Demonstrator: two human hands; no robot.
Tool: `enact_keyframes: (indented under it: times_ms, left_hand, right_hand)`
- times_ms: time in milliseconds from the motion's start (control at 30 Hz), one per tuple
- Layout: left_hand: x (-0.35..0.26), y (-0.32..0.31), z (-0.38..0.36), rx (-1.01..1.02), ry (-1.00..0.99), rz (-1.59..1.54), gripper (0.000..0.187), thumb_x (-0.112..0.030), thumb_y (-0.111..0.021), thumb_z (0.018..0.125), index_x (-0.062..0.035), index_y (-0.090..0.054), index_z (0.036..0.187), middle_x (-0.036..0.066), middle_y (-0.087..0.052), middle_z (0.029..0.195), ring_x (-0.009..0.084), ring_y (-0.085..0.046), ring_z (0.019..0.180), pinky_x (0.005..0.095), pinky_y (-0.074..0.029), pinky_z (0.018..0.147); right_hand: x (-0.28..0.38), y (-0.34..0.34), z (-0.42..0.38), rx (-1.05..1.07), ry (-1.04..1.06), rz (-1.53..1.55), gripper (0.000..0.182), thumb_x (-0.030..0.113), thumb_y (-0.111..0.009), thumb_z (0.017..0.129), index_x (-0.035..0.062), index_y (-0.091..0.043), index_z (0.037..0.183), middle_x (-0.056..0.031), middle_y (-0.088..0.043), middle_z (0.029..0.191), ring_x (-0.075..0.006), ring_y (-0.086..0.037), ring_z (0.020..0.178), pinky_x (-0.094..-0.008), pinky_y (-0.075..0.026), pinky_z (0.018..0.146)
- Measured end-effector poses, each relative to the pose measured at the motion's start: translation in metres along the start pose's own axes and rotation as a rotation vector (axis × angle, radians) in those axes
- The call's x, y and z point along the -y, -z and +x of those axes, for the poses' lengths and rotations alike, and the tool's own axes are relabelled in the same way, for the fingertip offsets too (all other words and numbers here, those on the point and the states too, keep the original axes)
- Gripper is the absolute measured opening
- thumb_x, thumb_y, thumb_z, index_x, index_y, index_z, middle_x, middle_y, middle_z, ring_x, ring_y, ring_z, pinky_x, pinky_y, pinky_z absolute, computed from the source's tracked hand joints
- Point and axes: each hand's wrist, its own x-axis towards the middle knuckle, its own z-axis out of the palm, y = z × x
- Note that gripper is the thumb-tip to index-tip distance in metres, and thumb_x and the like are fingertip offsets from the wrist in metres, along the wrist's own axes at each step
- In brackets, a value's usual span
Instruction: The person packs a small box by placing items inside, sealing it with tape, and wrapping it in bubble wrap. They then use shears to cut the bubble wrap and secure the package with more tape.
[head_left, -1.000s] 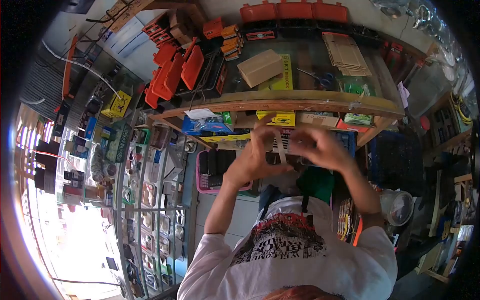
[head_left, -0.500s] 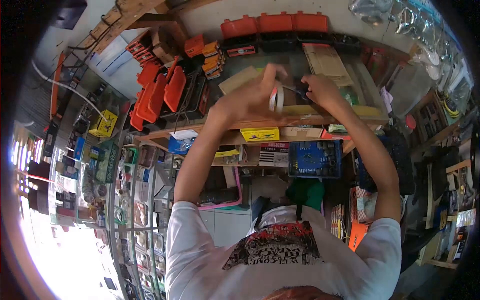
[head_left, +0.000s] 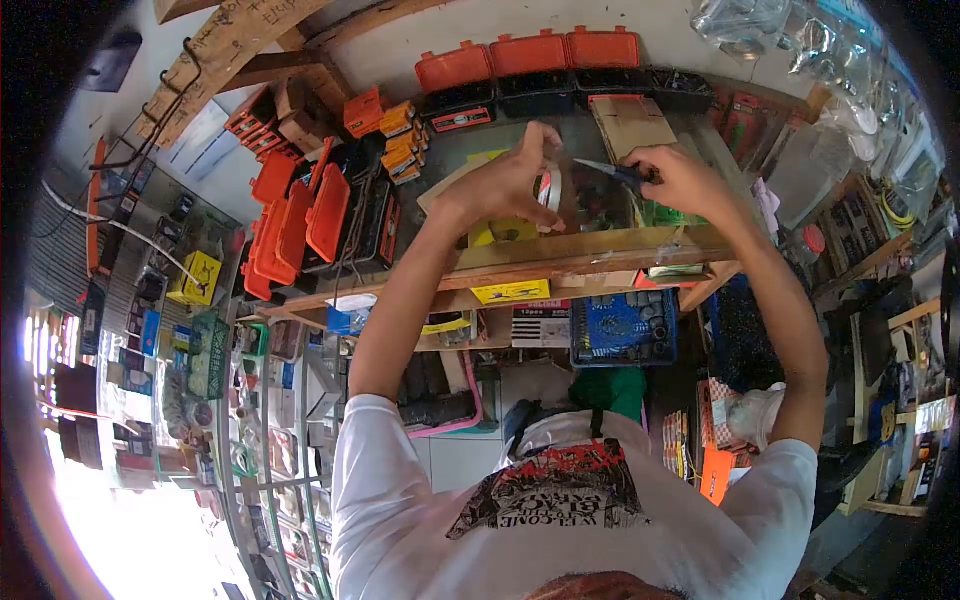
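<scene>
My left hand [head_left: 505, 190] is curled around a roll of tape [head_left: 553, 187], which stands on edge between thumb and fingers above the glass-topped counter. In my right hand [head_left: 680, 178] is a pair of scissors [head_left: 625, 174] with dark handles. Their grey blades point left toward the tape, with a small gap between tip and roll. Beneath my left hand lies a yellow sheet [head_left: 488, 232] on the counter. Flat brown cardboard [head_left: 635, 122] rests beyond my right hand.
Open black cases with orange lids [head_left: 530, 60] line the back, and more orange-lidded cases [head_left: 325, 215] stand at left. Small orange boxes [head_left: 402, 140] are stacked between them. The counter's wooden front edge [head_left: 590, 247] runs below my hands. A blue tray [head_left: 623, 330] sits under it.
My right hand has shifted slightly right, and the scissors now show clearly, blades pointing left. My left hand stays around the tape roll. The whole view has shifted slightly.
</scene>
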Motion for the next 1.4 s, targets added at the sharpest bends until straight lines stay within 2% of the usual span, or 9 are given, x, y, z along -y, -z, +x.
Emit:
enact_keyframes:
  times_ms: [233,333,633,700,800,1000,1133,1333,1400]
  left_hand:
    - [0.014,0.000,0.014,0.031,-0.098,-0.025,0.095,-0.024,-0.095,0.068,-0.0071,-0.025,0.130,0.021,-0.046,0.140,0.0348,-0.055,0.131,0.0440,-0.044,0.110]
    - [0.022,-0.004,0.020,0.019,-0.152,-0.050,0.096,-0.022,-0.096,0.067,-0.0071,-0.025,0.130,0.020,-0.044,0.141,0.0338,-0.055,0.131,0.0436,-0.045,0.110]
    - [0.019,-0.006,0.023,-0.007,-0.181,-0.057,0.095,-0.019,-0.095,0.066,-0.0067,-0.026,0.130,0.017,-0.048,0.132,0.0311,-0.055,0.126,0.0424,-0.044,0.108]
    - [0.014,-0.004,0.022,0.007,-0.139,-0.042,0.095,-0.018,-0.095,0.065,-0.0069,-0.027,0.130,0.017,-0.051,0.128,0.0302,-0.054,0.125,0.0415,-0.044,0.107]
    - [0.015,-0.006,0.021,-0.033,-0.189,-0.010,0.093,-0.017,-0.095,0.066,-0.0075,-0.028,0.130,0.016,-0.053,0.124,0.0284,-0.053,0.124,0.0405,-0.044,0.104]
    - [0.023,-0.008,0.024,-0.036,-0.272,-0.022,0.091,-0.017,-0.095,0.068,-0.0066,-0.028,0.130,0.015,-0.048,0.126,0.0259,-0.051,0.124,0.0380,-0.043,0.104]
    - [0.019,-0.008,0.021,-0.021,-0.241,-0.075,0.092,-0.017,-0.094,0.069,-0.0062,-0.028,0.131,0.013,-0.045,0.127,0.0249,-0.050,0.125,0.0377,-0.042,0.107]
    - [0.018,-0.011,0.021,-0.013,-0.233,-0.187,0.093,-0.013,-0.094,0.069,-0.0069,-0.026,0.132,0.012,-0.045,0.127,0.0231,-0.049,0.128,0.0374,-0.040,0.111]
    - [0.021,-0.014,0.022,-0.020,-0.240,-0.192,0.094,-0.012,-0.094,0.068,-0.0071,-0.026,0.132,0.013,-0.045,0.128,0.0229,-0.049,0.129,0.0369,-0.040,0.111]
  right_hand:
    - [-0.001,0.022,0.002,0.167,-0.043,0.279,0.052,0.014,-0.083,0.075,0.0050,-0.061,0.120,-0.0021,-0.060,0.080,-0.0103,-0.060,0.069,-0.0272,-0.049,0.060]
    - [0.004,0.025,0.008,0.243,-0.098,0.293,0.049,0.012,-0.082,0.075,0.0060,-0.061,0.119,-0.0014,-0.057,0.087,-0.0090,-0.054,0.069,-0.0271,-0.045,0.060]
    - [0.000,0.019,0.031,0.234,0.004,0.227,0.048,0.015,-0.084,0.075,0.0041,-0.063,0.118,-0.0016,-0.059,0.084,-0.0094,-0.055,0.068,-0.0271,-0.044,0.059]
    - [0.001,0.021,0.033,0.245,-0.005,0.234,0.049,0.015,-0.084,0.076,0.0039,-0.064,0.119,-0.0011,-0.059,0.082,-0.0092,-0.054,0.068,-0.0270,-0.043,0.059]
    - [0.006,0.023,0.035,0.271,-0.048,0.277,0.049,0.015,-0.084,0.076,0.0031,-0.064,0.119,-0.0003,-0.058,0.080,-0.0089,-0.053,0.067,-0.0267,-0.043,0.059]
    - [0.001,0.024,0.039,0.309,-0.035,0.243,0.043,0.010,-0.081,0.081,0.0005,-0.065,0.119,0.0003,-0.060,0.079,-0.0081,-0.053,0.068,-0.0258,-0.042,0.059]
    - [0.008,0.028,0.037,0.319,-0.044,0.216,0.041,0.008,-0.079,0.083,-0.0006,-0.064,0.120,0.0003,-0.061,0.077,-0.0073,-0.054,0.068,-0.0258,-0.043,0.059]
    - [0.011,0.032,0.033,0.279,-0.026,0.123,0.042,0.008,-0.078,0.082,0.0012,-0.065,0.121,-0.0006,-0.061,0.076,-0.0085,-0.054,0.067,-0.0275,-0.043,0.059]
    - [0.007,0.031,0.029,0.236,0.005,0.108,0.042,0.009,-0.078,0.081,0.0030,-0.065,0.120,-0.0017,-0.063,0.077,-0.0121,-0.057,0.067,-0.0298,-0.045,0.060]
